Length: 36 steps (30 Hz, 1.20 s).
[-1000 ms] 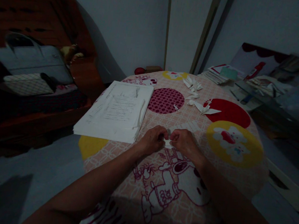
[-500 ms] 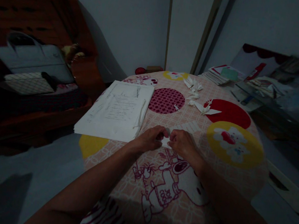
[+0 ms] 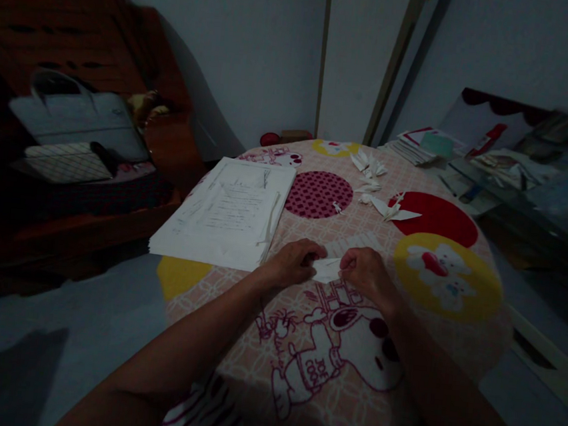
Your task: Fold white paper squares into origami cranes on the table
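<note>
A small folded piece of white paper (image 3: 327, 270) is held between my two hands, just above the patterned tablecloth (image 3: 269, 362). My left hand (image 3: 296, 262) pinches its left end with thumb and fingers. Closed on its right end is my right hand (image 3: 365, 270). A slanting crease or flap edge shows across the paper's face. Beyond my hands, a folded paper crane (image 3: 395, 212) lies partly on the red circle of the cloth, and more folded white paper shapes (image 3: 369, 164) lie behind it.
A stack of written paper sheets (image 3: 228, 214) lies at the table's left. Papers and booklets (image 3: 421, 146) are piled at the back right, near a glass-topped stand (image 3: 497, 190). On the left, a wooden bench (image 3: 170, 138) holds a pale handbag (image 3: 87, 117).
My right hand has moved right, away from my left, so more of the folded paper shows between them. The whole view has shifted slightly.
</note>
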Each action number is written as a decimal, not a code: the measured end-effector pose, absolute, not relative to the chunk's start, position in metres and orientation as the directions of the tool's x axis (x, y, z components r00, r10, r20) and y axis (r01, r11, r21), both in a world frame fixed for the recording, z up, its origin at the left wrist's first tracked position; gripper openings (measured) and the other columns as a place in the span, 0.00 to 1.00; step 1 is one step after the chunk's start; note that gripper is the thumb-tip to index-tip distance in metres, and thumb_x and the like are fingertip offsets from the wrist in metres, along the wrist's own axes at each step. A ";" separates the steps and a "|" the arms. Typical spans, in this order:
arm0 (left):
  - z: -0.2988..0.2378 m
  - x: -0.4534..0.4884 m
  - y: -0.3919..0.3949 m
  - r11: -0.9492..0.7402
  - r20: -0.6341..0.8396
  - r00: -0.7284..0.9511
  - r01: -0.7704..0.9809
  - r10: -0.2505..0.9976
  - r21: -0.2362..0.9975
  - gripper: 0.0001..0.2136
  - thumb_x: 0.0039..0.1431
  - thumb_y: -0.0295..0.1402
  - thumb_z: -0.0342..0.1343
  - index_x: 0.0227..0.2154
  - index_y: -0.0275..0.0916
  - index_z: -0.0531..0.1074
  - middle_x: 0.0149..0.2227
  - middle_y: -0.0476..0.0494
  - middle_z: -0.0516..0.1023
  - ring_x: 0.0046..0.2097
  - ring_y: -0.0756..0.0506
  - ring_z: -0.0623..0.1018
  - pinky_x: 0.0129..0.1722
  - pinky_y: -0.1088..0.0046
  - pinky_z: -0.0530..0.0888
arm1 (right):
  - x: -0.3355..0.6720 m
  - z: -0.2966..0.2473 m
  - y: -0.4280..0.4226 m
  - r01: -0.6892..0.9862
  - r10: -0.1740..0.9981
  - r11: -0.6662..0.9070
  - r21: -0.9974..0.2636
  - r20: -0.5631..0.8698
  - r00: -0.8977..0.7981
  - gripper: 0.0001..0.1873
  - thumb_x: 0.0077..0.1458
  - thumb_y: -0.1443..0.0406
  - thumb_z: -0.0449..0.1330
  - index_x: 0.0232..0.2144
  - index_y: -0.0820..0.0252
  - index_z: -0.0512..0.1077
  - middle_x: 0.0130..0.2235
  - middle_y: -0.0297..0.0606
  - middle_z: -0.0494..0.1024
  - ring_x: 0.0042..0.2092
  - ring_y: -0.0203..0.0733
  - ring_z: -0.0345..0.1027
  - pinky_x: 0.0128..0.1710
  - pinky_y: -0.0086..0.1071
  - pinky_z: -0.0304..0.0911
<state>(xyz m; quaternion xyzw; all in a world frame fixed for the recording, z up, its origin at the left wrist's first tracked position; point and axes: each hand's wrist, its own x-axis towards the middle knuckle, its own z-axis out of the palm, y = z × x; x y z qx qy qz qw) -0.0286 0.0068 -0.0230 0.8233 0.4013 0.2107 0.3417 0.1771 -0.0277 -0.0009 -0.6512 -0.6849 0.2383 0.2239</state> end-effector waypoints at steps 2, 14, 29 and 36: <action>-0.022 -0.025 0.008 -0.462 0.071 0.579 0.565 0.812 0.684 0.17 0.43 0.24 0.59 0.40 0.38 0.76 0.35 0.46 0.74 0.34 0.48 0.72 0.36 0.71 0.69 | 0.179 0.000 -0.029 0.799 0.998 0.050 -0.599 0.010 -0.055 0.09 0.40 0.78 0.60 0.20 0.62 0.76 0.22 0.34 0.77 0.25 0.36 0.69 0.27 0.27 0.58; -0.014 -0.024 0.016 -0.171 -0.100 0.488 0.481 0.867 0.860 0.09 0.43 0.35 0.64 0.22 0.35 0.72 0.21 0.52 0.68 0.25 0.51 0.66 0.26 0.74 0.58 | 0.192 -0.006 -0.026 0.702 0.999 0.027 -0.712 0.051 0.014 0.06 0.41 0.68 0.68 0.18 0.60 0.74 0.19 0.32 0.74 0.24 0.36 0.67 0.25 0.28 0.58; -0.016 -0.005 0.003 0.190 -0.123 0.425 -0.119 0.897 0.975 0.20 0.38 0.39 0.73 0.30 0.33 0.73 0.28 0.48 0.76 0.27 0.53 0.71 0.27 0.76 0.65 | 0.164 -0.008 -0.029 -0.189 0.993 -0.082 -0.979 -0.096 0.064 0.11 0.44 0.60 0.69 0.24 0.62 0.77 0.26 0.35 0.79 0.25 0.35 0.70 0.28 0.29 0.69; -0.015 -0.006 0.004 0.264 -0.152 0.409 -0.234 0.900 0.936 0.19 0.41 0.44 0.72 0.24 0.33 0.72 0.21 0.50 0.72 0.22 0.54 0.68 0.24 0.77 0.62 | 0.170 -0.009 -0.027 -0.108 0.989 -0.145 -0.983 -0.140 -0.053 0.12 0.42 0.59 0.68 0.20 0.62 0.74 0.20 0.35 0.76 0.19 0.34 0.66 0.18 0.26 0.60</action>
